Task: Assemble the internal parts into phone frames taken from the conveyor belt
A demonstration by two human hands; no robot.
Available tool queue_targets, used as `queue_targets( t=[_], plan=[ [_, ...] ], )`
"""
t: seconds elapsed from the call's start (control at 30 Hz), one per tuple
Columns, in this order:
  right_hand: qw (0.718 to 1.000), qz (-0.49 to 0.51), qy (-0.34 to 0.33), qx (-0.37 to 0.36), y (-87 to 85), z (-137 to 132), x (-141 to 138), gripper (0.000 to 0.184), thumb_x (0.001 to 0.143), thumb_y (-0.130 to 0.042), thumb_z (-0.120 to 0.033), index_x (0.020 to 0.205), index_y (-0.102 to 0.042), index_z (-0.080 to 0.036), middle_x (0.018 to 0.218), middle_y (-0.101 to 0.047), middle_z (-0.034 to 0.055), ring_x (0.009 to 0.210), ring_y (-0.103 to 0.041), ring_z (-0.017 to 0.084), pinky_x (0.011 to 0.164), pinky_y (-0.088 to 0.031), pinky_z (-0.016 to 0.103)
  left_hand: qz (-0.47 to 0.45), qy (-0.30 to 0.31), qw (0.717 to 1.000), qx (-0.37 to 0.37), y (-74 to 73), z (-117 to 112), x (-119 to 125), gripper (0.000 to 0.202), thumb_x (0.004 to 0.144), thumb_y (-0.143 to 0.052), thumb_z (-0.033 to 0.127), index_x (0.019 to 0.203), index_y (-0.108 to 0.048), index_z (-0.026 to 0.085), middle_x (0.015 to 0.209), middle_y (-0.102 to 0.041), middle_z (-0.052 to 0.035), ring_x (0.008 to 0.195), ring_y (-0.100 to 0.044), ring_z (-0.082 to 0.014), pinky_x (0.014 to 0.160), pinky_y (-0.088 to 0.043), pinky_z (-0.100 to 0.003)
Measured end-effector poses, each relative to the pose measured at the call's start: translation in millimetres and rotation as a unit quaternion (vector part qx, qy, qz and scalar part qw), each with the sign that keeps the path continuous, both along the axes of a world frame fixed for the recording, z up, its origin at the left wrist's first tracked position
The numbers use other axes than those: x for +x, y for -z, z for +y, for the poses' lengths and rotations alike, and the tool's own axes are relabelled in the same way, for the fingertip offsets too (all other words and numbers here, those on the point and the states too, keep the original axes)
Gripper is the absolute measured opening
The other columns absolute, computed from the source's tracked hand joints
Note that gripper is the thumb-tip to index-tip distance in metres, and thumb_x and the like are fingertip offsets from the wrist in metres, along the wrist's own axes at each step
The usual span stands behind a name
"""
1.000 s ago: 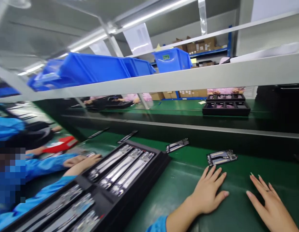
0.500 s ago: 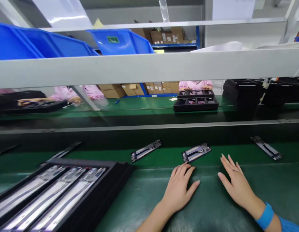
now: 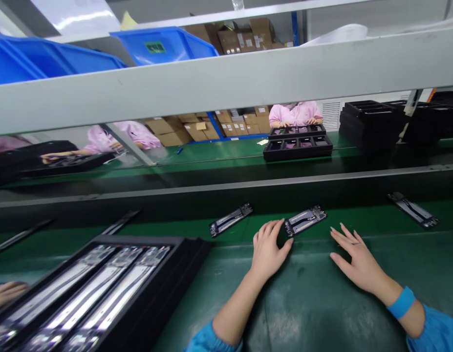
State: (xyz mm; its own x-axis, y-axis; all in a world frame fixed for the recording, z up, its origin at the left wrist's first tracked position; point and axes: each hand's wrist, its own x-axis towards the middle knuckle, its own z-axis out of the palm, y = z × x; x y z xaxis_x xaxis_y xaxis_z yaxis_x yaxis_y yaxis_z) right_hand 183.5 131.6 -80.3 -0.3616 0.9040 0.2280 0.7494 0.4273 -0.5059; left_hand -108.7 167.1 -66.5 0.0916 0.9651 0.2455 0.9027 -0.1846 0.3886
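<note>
One phone-like unit (image 3: 306, 221) is lying near the counter's (image 3: 314, 303) far edge, seemingly for easy reach, between your spread left hand (image 3: 267, 250) and spread right hand (image 3: 359, 261).

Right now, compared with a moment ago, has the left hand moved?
Yes: the left hand has moved forward, its fingertips now nearer the grey rail.

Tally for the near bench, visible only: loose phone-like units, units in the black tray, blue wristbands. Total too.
Loose units: 5
Tray units: 3 (black tray runs out of frame)
Blue wristband: 1
Total: 9
</note>
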Motion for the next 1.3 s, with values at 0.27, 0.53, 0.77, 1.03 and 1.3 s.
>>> queue_targets(
  t=[0.27,0.53,0.77,1.03,1.3],
  plan=[
    [0.997,0.075,0.009,-0.023,5.4,6,-5,0.048,0.099,-0.048,-0.034,0.143,-0.057,-0.018,0.147,-0.053,0.0088,0.146,-0.035,0.031,0.120,-0.026,0.060,0.046,0.058,0.995,-0.069,-7.7,48,13,0.087,0.081,-0.072,0.049,0.156,-0.031,0.031,0.136,-0.062,-0.0101,0.130,-0.053,-0.0315,0.110,-0.031,-0.048],
    [0.985,0.156,0.049,-0.046,5.9,-2,0,0.048,0.096,-0.051,-0.037,0.138,-0.063,-0.017,0.145,-0.054,0.0132,0.141,-0.042,0.033,0.118,-0.034,0.056,0.094,0.058,0.992,-0.054,-54.4,15,2,0.101,0.077,-0.072,0.049,0.159,-0.020,0.023,0.111,-0.070,-0.0085,0.111,-0.059,-0.0311,0.097,-0.039,-0.042],
    [0.986,0.164,0.031,-0.023,7.6,-3,-3,0.041,0.093,-0.055,-0.035,0.129,-0.069,-0.021,0.134,-0.064,0.0107,0.134,-0.051,0.033,0.117,-0.030,0.060,0.138,-0.016,0.985,-0.106,-51.1,-121,-4,0.090,0.087,-0.057,0.069,0.156,-0.031,0.018,0.094,-0.071,-0.0094,0.090,-0.064,-0.0302,0.083,-0.043,-0.041],
    [0.948,0.299,0.084,-0.072,-5.0,-4,3,0.035,0.096,-0.056,-0.045,0.083,-0.077,-0.022,0.090,-0.077,0.0075,0.089,-0.072,0.028,0.080,-0.054,0.038,-0.003,0.345,0.927,-0.144,-67.9,-82,39,0.048,0.097,-0.057,0.036,0.144,-0.050,0.033,0.142,-0.057,-0.0046,0.134,-0.047,-0.0260,0.115,-0.030,-0.043],
    [0.931,0.318,0.074,-0.164,-16.5,-9,10,0.046,0.103,-0.045,-0.049,0.115,-0.070,-0.013,0.057,-0.057,-0.0011,0.053,-0.057,0.018,0.056,-0.046,0.028,0.049,0.267,0.958,-0.089,-35.9,-78,46,0.050,0.090,-0.065,0.054,0.128,-0.061,0.023,0.108,-0.070,-0.0079,0.100,-0.059,-0.0267,0.091,-0.037,-0.044]
  ],
)
